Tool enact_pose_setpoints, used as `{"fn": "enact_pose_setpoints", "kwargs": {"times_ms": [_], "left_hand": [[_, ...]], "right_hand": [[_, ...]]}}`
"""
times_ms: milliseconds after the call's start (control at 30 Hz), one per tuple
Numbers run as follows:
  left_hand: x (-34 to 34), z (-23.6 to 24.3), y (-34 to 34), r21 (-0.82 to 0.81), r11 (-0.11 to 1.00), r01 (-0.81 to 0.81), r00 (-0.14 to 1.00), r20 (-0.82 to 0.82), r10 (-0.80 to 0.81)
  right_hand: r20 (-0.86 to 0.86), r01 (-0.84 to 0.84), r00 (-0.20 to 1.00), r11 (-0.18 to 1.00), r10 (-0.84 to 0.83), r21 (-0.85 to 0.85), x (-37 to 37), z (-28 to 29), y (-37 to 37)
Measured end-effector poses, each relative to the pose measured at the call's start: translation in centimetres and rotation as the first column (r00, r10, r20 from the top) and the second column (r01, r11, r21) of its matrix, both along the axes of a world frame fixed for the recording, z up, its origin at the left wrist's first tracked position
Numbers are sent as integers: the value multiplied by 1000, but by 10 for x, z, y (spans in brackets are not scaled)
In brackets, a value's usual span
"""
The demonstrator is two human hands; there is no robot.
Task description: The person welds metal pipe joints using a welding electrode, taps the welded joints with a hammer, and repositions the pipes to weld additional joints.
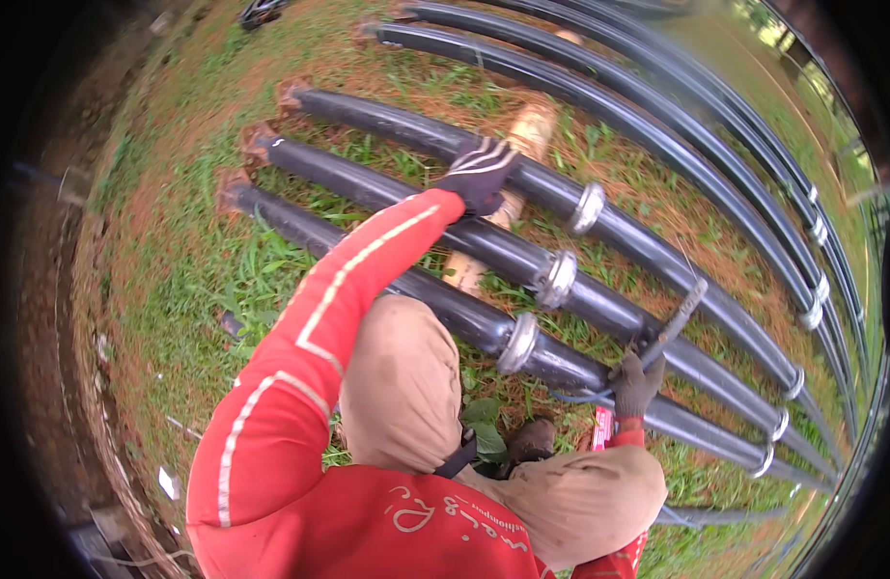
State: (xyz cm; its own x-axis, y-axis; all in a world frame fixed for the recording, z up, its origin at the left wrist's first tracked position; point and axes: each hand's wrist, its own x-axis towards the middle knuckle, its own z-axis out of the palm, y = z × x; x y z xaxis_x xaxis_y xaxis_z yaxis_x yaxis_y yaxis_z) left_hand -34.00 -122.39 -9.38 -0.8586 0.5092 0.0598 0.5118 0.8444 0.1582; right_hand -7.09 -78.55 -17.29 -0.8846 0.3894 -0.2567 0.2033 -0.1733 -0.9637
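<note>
My left hand [479, 176], in a dark glove with pale stripes, reaches across to a black pipe [377, 116] and rests with its fingers bent over the top. In my right hand [638, 383], also gloved, is a grey welding electrode holder [679, 318], slanting up and away over the pipes. A thin rod sticks out of its far end, and a blue cable [582, 397] runs beside the hand. Closer to me lie a middle pipe [348, 179] and a near pipe [300, 219]. Each has a silvery collar, such as the near one [517, 344].
A pale log [469, 273] lies crosswise under the pipes. More long black pipes [599, 79] curve along the far side. My bent knees [402, 381] are close to the near pipe. Grass and dry needles cover the ground, with a brown bank [54, 289] at left.
</note>
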Motion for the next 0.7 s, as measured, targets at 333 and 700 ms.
{"fn": "enact_pose_setpoints", "kwargs": {"times_ms": [333,700], "left_hand": [[-96,-31,-11,-314,886,-342,927,40,372],[-96,-45,-38,-286,906,-311,946,-1,324]], "right_hand": [[54,24,998,996,-28,81,-1,12,0],[45,24,999,999,-26,44,1,2,-1]]}}
